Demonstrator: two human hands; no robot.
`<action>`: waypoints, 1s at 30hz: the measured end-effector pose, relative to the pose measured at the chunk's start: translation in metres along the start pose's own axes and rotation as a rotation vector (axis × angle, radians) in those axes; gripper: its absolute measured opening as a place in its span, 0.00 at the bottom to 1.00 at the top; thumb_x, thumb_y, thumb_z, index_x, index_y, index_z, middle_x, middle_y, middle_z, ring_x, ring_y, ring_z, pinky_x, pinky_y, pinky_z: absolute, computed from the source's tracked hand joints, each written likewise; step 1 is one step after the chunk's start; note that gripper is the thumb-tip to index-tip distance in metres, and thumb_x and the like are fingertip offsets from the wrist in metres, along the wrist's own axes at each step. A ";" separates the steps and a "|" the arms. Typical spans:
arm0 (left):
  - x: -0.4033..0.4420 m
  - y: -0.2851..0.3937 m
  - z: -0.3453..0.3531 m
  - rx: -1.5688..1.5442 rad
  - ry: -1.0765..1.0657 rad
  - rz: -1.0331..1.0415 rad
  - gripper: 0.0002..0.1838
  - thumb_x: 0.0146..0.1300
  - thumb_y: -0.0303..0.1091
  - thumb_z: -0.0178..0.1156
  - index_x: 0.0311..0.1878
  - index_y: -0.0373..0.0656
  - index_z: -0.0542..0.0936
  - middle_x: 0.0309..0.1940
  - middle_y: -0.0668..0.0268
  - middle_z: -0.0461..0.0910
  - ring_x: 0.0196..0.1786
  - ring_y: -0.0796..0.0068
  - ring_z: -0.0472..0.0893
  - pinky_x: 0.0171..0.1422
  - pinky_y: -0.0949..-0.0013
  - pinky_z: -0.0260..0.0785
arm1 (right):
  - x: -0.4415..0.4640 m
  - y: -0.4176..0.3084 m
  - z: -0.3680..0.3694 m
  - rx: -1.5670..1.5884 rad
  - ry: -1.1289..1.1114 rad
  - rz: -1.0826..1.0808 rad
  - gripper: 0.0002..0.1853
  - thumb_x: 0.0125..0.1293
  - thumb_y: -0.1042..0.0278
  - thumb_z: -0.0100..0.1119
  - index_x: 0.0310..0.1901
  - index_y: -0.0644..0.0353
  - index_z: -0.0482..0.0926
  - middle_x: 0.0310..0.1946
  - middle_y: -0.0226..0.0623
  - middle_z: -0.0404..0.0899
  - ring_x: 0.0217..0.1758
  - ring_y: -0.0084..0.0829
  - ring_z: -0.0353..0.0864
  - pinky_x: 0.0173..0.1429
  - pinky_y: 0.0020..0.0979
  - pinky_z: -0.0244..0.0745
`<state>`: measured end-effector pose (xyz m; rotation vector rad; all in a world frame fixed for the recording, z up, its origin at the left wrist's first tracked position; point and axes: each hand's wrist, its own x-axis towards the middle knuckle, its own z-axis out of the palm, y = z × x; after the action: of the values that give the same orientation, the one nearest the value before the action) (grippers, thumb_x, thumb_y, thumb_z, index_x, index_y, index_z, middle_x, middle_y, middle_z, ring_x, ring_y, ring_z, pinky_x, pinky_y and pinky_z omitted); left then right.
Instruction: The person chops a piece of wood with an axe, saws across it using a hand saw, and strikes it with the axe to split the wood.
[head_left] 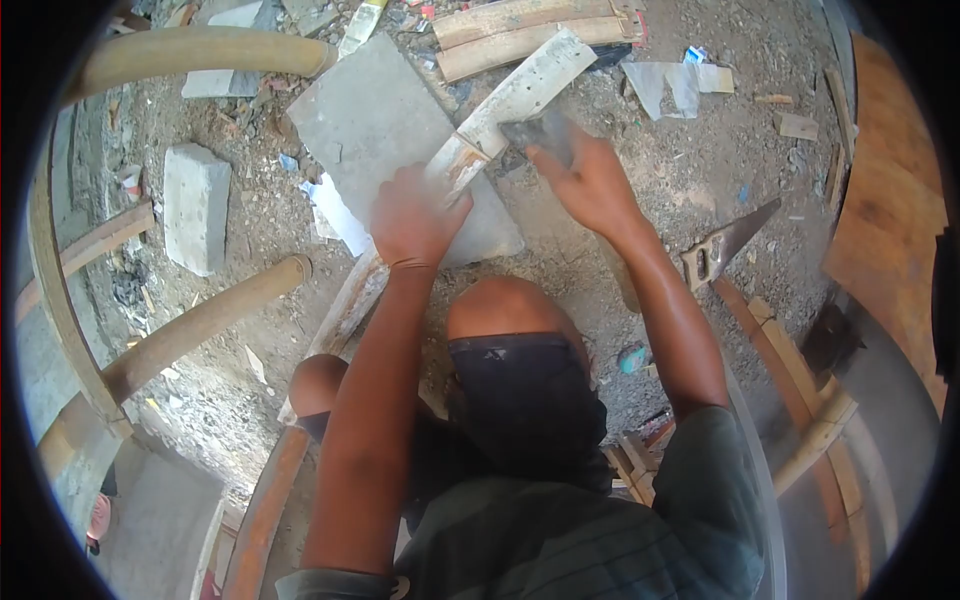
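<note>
My left hand (415,215) is closed on a long whitish wooden plank (530,85), pressing it over a flat grey slab (375,110). The plank runs diagonally from the upper right down past my left knee. A crosswise cut or joint shows just beyond my left hand, with bare brown wood beside it. My right hand (590,185) is closed round a dark grey blocky tool (540,135), blurred by motion, right beside the plank's edge. Its exact kind I cannot make out. A handsaw (730,245) lies on the ground to the right of my right forearm.
A pale concrete block (196,208) sits at the left, near bamboo poles (210,325). Split boards (530,35) lie at the top. Brown plywood (890,200) stands at the right, with timber strips (790,370) below it. Rubble and scraps cover the ground.
</note>
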<state>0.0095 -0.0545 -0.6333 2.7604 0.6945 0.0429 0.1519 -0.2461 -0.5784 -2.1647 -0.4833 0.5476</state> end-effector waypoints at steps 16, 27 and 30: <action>-0.001 -0.002 0.001 -0.023 -0.016 -0.011 0.36 0.46 0.54 0.81 0.55 0.43 0.81 0.47 0.65 0.84 0.48 0.55 0.83 0.51 0.51 0.77 | 0.003 -0.020 0.043 -0.303 -0.216 -0.095 0.24 0.72 0.65 0.61 0.66 0.67 0.75 0.35 0.62 0.86 0.44 0.66 0.87 0.53 0.60 0.80; 0.000 -0.001 -0.004 -0.031 -0.079 -0.053 0.32 0.52 0.59 0.77 0.54 0.49 0.83 0.47 0.62 0.84 0.51 0.55 0.83 0.56 0.52 0.78 | 0.006 -0.085 -0.019 0.090 -0.014 -0.032 0.27 0.73 0.62 0.63 0.61 0.80 0.76 0.31 0.62 0.85 0.37 0.63 0.87 0.47 0.53 0.80; 0.003 -0.002 -0.004 -0.023 -0.068 -0.039 0.33 0.51 0.59 0.77 0.54 0.48 0.83 0.47 0.62 0.84 0.51 0.55 0.83 0.56 0.52 0.77 | 0.000 -0.085 -0.003 0.077 -0.040 0.023 0.25 0.73 0.63 0.63 0.59 0.80 0.74 0.30 0.63 0.85 0.36 0.63 0.87 0.44 0.54 0.80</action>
<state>0.0108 -0.0504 -0.6306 2.7118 0.7243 -0.0507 0.1403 -0.1990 -0.5089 -2.0916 -0.4520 0.6134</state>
